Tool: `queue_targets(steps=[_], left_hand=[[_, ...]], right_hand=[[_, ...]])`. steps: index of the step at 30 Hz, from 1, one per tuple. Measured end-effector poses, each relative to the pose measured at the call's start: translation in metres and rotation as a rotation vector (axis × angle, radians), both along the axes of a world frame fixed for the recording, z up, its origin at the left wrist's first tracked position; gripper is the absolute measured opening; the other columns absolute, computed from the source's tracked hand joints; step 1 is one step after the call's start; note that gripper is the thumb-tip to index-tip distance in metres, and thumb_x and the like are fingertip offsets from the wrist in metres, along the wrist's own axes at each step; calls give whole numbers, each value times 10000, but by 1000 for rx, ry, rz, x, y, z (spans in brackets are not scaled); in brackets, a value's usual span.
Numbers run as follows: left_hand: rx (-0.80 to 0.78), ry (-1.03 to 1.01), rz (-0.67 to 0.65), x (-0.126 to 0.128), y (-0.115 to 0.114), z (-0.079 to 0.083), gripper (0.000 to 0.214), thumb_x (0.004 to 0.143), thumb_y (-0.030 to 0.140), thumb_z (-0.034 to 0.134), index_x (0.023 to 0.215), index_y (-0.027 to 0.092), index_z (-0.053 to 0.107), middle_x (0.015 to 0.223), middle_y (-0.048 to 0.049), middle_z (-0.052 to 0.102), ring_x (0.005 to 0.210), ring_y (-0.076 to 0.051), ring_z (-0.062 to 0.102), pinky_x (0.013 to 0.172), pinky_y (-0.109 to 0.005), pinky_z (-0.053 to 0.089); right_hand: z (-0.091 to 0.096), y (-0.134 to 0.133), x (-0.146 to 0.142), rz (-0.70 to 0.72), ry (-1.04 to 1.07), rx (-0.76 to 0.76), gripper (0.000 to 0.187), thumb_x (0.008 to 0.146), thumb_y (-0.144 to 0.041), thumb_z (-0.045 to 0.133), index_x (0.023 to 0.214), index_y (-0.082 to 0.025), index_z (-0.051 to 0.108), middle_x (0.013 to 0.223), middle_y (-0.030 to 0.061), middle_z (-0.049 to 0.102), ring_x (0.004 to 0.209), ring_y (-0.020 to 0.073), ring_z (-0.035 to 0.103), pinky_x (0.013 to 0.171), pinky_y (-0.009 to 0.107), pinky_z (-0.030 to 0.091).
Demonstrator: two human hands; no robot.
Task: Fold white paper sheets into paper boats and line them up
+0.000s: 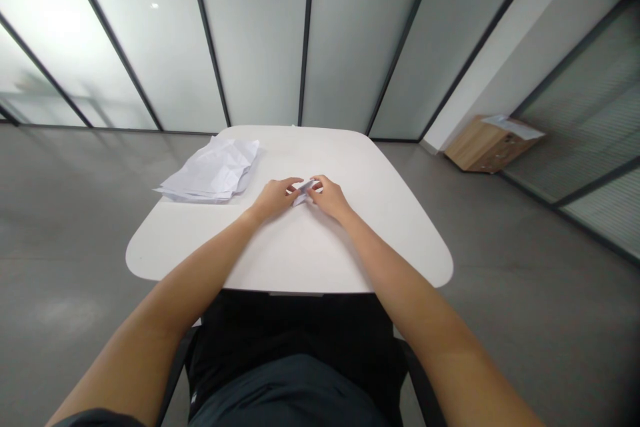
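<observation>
A small folded piece of white paper (303, 193) is held between my two hands, just above or on the middle of the white table (310, 253). My left hand (276, 197) pinches its left side with thumb and fingers. On the other side my right hand (329, 197) grips it the same way, fingers curled over its edge. The paper's exact folded shape is partly hidden by the fingers. To the left of my left hand lies a stack of creased white paper sheets (213, 170).
The table has rounded corners, and the paper stack reaches over its left edge. A wooden cabinet (483, 145) with papers on top stands on the floor at the right, by a glass wall. Frosted glass panels (255, 33) rise behind the table.
</observation>
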State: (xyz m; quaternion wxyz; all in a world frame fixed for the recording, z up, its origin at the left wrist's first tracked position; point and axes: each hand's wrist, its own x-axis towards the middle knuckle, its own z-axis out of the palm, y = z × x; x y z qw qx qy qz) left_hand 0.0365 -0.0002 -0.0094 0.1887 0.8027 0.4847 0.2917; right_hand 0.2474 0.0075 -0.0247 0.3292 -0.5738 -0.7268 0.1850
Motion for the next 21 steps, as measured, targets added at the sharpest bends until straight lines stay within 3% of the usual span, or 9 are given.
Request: queue_targets(steps=[3, 8, 11, 14, 18, 21], left_hand=[[-88, -111, 21, 6, -1, -3, 419, 974, 291, 618, 1386, 266, 690, 968, -7, 823, 786, -177, 779, 861, -272, 582], [-270, -445, 71, 9, 5, -11, 306, 919, 318, 685, 1194, 217, 775, 937, -38, 803, 725, -165, 739, 723, -264, 597], [-404, -711, 94, 11, 6, -11, 265, 886, 303, 707, 1109, 183, 788, 981, -57, 790, 797, -156, 729, 786, -282, 614], [-495, -901, 82, 12, 3, -6, 257, 879, 343, 727, 1051, 160, 785, 1059, -83, 778, 887, -181, 738, 879, -336, 620], [-460, -874, 39, 12, -3, -3, 382, 810, 460, 826, 1025, 153, 753, 1092, -99, 749, 948, -232, 727, 887, -398, 621], [-377, -784, 39, 12, -4, -4, 453, 724, 408, 896, 1058, 159, 719, 1157, -98, 721, 960, -227, 712, 878, -399, 615]], right_hand=[[1, -2, -5, 27, 69, -35, 311, 966, -284, 685, 1273, -238, 684, 1101, 46, 782, 887, 171, 748, 853, 291, 590], [7, -9, -7, 85, 231, -120, 329, 963, -272, 673, 1287, -262, 731, 1142, 59, 781, 743, 171, 741, 622, 262, 617], [7, -8, -6, 115, 321, -183, 369, 970, -280, 661, 1330, -274, 737, 1131, 67, 782, 696, 166, 733, 546, 251, 608], [5, -5, -5, 172, 397, -216, 429, 959, -236, 639, 1379, -273, 718, 1136, 72, 782, 727, 173, 744, 582, 277, 636], [4, -3, -5, 236, 483, -232, 466, 923, -180, 630, 1375, -253, 720, 1251, 85, 755, 831, 182, 749, 644, 304, 656], [6, -5, -5, 273, 529, -229, 389, 932, -211, 654, 1306, -227, 759, 1157, 83, 778, 854, 182, 738, 690, 305, 657]])
